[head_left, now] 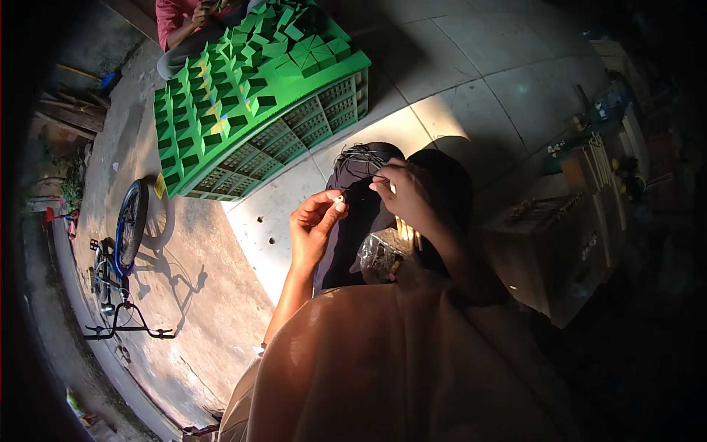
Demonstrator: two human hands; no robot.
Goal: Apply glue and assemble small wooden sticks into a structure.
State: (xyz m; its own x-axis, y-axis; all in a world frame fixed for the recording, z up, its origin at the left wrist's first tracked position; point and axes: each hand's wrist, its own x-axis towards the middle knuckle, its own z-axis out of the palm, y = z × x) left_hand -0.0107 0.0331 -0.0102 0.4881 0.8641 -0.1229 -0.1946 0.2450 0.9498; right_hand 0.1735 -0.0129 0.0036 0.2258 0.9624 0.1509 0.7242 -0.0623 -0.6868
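Note:
My left hand (313, 227) is sunlit and closed in a pinch over my lap. Between thumb and forefinger it grips a small pale bead-like piece (339, 199). My right hand (406, 193) is a little farther right, mostly in shadow, with fingers bent together; whatever they hold is too small and dark to make out. A bundle of thin black cords (366, 152) lies over my left knee, just beyond both hands. Below my right hand several pale sticks (407, 234) stand beside a clear plastic bag (377, 254) with dark small contents in my lap.
Ahead to the left, a green crate (294, 132) carries a green slotted board and several folded green pieces (302, 55). Another person (177, 29) sits behind it. A bicycle (129, 243) lies on the left floor. Cardboard boxes (537, 258) stand in shadow at right.

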